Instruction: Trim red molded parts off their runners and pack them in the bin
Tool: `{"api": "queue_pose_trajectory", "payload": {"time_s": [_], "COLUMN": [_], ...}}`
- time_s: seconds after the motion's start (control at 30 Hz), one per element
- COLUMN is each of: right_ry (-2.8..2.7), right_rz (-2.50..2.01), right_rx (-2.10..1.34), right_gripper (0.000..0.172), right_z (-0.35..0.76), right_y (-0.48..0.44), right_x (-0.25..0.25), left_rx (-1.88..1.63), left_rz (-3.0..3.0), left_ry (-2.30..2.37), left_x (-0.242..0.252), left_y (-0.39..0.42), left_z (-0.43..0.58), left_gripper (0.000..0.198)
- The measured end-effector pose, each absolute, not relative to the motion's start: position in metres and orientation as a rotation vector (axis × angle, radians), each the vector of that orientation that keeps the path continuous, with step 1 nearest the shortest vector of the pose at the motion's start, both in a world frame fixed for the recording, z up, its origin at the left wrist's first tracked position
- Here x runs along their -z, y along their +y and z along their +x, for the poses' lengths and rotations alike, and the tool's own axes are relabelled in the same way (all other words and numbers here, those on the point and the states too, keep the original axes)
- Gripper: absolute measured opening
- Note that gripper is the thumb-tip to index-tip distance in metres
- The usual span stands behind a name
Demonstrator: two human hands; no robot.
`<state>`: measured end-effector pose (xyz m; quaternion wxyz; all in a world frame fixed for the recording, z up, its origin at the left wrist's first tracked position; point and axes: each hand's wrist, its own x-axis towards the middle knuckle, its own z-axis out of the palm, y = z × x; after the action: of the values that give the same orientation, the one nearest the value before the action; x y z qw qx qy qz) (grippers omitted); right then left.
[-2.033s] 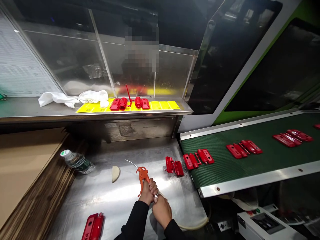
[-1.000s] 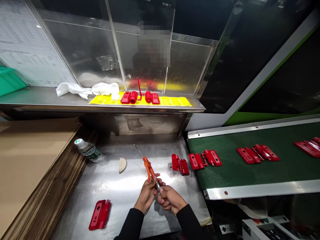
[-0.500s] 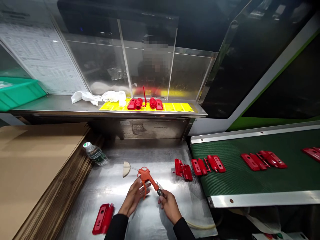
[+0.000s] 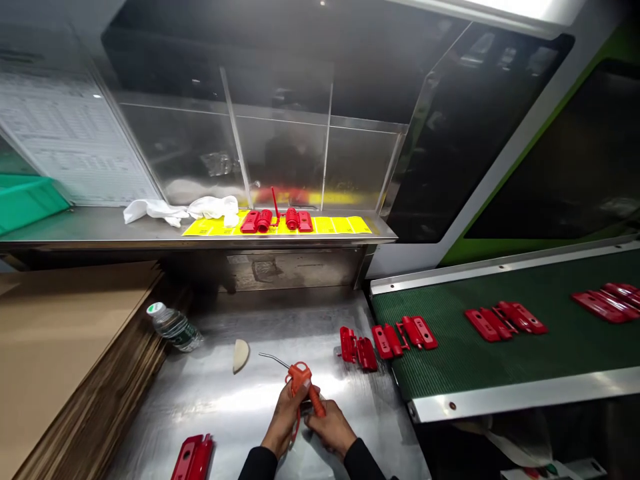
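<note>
Both hands are on an orange air blow gun (image 4: 301, 377) above the metal table, its thin bent nozzle aimed up and to the left. My left hand (image 4: 284, 419) is closed round the gun's body near the trigger. Lower on the handle, my right hand (image 4: 332, 427) grips the end where the fitting sits; its fingertips are partly hidden. Left of the nozzle lies a cream half-round piece (image 4: 241, 355). A red plastic part (image 4: 193, 457) rests at the lower left, and a red moulded pair (image 4: 358, 349) lies to the right of the gun.
At right, a green conveyor belt (image 4: 425, 383) carries several red moulded parts (image 4: 505, 320). A water bottle (image 4: 174, 327) leans by stacked cardboard (image 4: 75, 320). On the back shelf (image 4: 110, 228) are white gloves (image 4: 213, 208), a yellow sheet (image 4: 340, 225) and red parts (image 4: 277, 220).
My left hand has closed round the blow gun's body from a loose, open pose. The gun and both hands have come closer together and lower. The view has shifted slightly; belt parts appear further left.
</note>
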<state>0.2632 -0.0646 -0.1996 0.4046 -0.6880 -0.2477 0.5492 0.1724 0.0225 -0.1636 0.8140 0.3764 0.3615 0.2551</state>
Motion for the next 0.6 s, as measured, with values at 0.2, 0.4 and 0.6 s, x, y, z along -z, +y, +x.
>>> {"api": "queue_pose_trajectory", "payload": {"time_s": [0.2,0.4,0.6], "right_ry": [-0.57,-0.63,-0.57], "right_rz": [-1.821,-1.497,-1.391], "right_rx": [-1.286,-1.409,-1.398], "right_gripper": [0.034,0.056,0.061], "right_z": [0.277,0.302,0.31], "right_y": [-0.087,-0.118,-0.134], "right_x": [0.209,0.2,0.206], "left_rx": [-0.522,-0.503,-0.491], "left_rz": [0.764,0.722,0.675], "left_ry": [0.775,0.758,0.751], "left_x": [0.168,0.165,0.158], "left_y": [-0.002,-0.001,0.012], "left_z": [0.198,0.204,0.204], "left_gripper": [0.042,0.042,0.037]}}
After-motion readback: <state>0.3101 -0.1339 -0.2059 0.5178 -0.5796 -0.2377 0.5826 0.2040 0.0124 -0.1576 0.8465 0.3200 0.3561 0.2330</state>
